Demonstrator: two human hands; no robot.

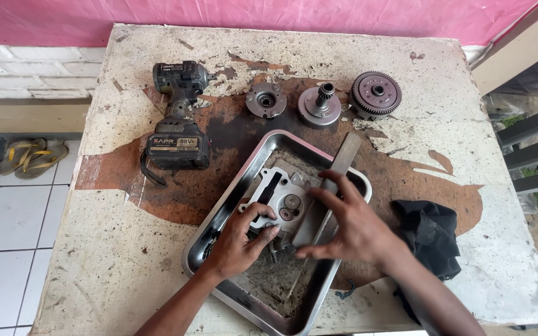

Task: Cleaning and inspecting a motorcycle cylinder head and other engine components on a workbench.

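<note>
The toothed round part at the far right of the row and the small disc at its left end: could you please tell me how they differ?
The toothed round part is larger and dark, ringed with fine gear teeth; the small disc is smaller, paler grey, with a plain rim. The toothed part looks thicker and drum-like, while the disc lies flatter. Both are round metal parts with a central hole, resting on the worn table beyond the tray, untouched by the hands.

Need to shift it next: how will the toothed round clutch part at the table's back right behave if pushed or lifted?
The toothed clutch part looks like solid metal, so probably heavy for its size and rigid. It lies flat, so it should slide rather than roll. The stained table hints at oil; it may be slippery.
</note>
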